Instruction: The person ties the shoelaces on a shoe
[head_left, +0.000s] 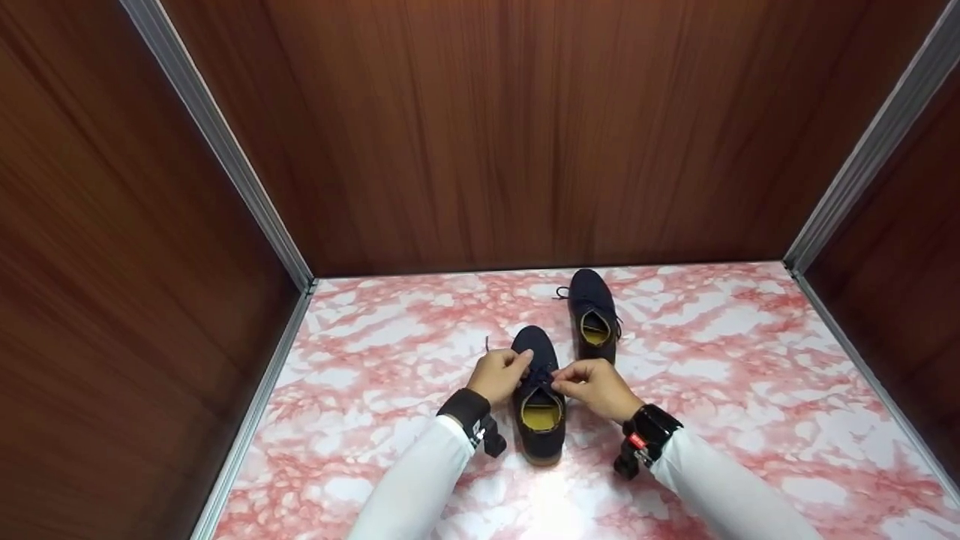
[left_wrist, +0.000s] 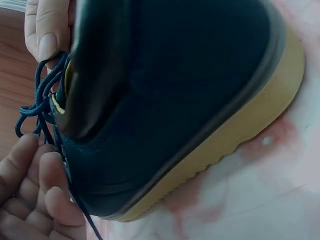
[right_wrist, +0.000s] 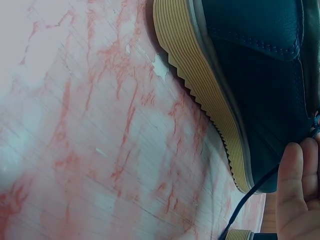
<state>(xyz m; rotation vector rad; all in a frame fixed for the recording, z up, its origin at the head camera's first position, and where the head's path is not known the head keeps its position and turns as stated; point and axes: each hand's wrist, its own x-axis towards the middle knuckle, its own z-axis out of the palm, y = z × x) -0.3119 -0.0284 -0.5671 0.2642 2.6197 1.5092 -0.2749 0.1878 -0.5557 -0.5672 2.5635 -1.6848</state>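
Observation:
A dark navy lace-up shoe (head_left: pixel 538 446) with a yellow insole stands upright, toe pointing away from me. Its tan ridged sole (left_wrist: pixel 250 115) shows in the left wrist view. Over the shoe's throat, the dark blue shoelace (left_wrist: pixel 37 109) forms a knot with loops. From the left side my left hand (head_left: pixel 496 376) pinches the lace close to the knot. My right hand (head_left: pixel 596 388) holds a lace loop between thumb and forefinger on the other side. One loose lace end (right_wrist: pixel 245 200) hangs beside the shoe in the right wrist view.
The matching shoe (head_left: pixel 590 289) stands farther back to the right, its laces spread to both sides. Both rest on a red-and-white marbled surface (head_left: pixel 375 382). Brown wood-look panels (head_left: pixel 465 135) with grey metal corner strips enclose the back and sides.

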